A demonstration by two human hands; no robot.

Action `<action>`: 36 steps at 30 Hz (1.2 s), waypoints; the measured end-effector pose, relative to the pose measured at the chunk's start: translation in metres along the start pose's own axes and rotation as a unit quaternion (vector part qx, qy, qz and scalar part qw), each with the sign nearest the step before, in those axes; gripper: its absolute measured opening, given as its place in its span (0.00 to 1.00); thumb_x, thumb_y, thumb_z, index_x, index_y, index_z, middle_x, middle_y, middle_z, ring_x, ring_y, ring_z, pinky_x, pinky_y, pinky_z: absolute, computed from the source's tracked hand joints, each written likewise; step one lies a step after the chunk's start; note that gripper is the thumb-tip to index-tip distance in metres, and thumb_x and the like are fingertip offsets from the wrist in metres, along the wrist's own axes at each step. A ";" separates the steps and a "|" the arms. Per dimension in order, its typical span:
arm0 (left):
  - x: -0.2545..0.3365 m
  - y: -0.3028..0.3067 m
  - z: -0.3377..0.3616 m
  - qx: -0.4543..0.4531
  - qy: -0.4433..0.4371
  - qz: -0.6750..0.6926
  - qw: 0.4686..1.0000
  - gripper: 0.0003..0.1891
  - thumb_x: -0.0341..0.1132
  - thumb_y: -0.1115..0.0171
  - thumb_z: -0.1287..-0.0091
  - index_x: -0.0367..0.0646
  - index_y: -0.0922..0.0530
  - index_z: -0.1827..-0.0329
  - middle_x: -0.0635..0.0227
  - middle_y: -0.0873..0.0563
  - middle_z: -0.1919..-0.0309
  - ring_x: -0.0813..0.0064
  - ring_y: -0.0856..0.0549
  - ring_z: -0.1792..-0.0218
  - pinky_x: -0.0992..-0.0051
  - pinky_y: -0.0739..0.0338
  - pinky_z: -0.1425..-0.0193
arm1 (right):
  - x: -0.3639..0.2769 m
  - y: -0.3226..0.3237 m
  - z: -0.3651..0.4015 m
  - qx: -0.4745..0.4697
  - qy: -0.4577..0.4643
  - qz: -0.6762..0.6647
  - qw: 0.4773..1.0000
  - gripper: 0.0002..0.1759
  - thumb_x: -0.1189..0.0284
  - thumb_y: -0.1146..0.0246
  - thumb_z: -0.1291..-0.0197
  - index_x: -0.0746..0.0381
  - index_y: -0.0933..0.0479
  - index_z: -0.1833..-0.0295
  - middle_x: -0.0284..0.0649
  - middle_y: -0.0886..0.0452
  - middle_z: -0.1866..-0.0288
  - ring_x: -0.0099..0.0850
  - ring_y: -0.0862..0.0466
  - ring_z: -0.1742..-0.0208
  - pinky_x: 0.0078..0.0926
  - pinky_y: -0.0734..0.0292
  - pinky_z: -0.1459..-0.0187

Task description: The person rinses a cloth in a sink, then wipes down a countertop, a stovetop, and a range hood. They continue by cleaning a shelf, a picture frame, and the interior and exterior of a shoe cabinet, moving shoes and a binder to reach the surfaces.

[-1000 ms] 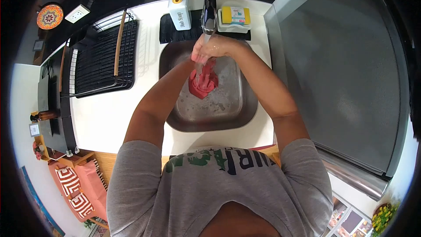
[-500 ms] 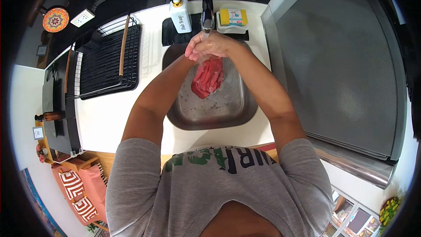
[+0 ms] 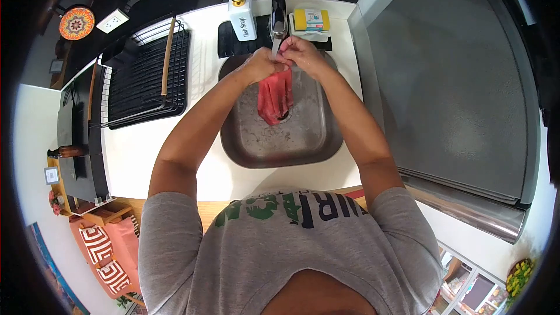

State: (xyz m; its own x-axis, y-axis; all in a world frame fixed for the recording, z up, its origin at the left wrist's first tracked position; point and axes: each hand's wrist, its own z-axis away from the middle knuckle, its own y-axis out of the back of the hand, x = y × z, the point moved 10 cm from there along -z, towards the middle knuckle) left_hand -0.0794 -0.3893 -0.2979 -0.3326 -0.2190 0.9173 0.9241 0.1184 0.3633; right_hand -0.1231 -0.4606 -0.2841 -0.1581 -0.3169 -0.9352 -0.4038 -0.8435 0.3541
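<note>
A wet red cloth [image 3: 274, 98] hangs in folds from my hands into the metal sink [image 3: 303, 150], its lower end near the drain. My left hand [image 3: 261, 66] grips the top of the cloth just below the tap [image 3: 278, 26]. Close beside it, on the right of the water stream, my right hand [image 3: 304, 57] has its fingers bent in a pinch at the cloth's upper edge. Water runs from the spout between the two hands. The fingertips overlap there, so their exact hold is partly hidden.
Behind the sink stand a white dish soap bottle [image 3: 242, 18] and a yellow sponge [image 3: 311, 20] on a white holder. A black dish rack [image 3: 146, 79] sits on the counter at left. To the right is a large grey fridge [image 3: 449, 81].
My hands were together under the tap, with the cloth lying bunched in the sink. Now they have moved apart and the cloth is lifted, hanging from them.
</note>
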 end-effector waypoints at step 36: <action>-0.049 0.029 0.039 0.131 0.028 -0.075 0.988 0.30 0.38 0.28 0.57 0.39 0.26 0.48 0.51 0.17 0.59 0.57 0.18 0.55 0.68 0.25 0.50 | 0.004 -0.078 -0.010 -0.176 -0.030 -0.013 0.984 0.12 0.85 0.40 0.64 0.65 0.23 0.68 0.37 0.20 0.72 0.26 0.22 0.75 0.23 0.26 0.74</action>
State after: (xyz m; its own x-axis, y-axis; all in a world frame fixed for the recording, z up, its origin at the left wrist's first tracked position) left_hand -0.0435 -0.3372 -0.3262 -0.4444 -0.3055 0.8421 0.7819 0.3264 0.5311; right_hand -0.0827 -0.4003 -0.3153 -0.2083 -0.2752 -0.9385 -0.0729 -0.9525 0.2955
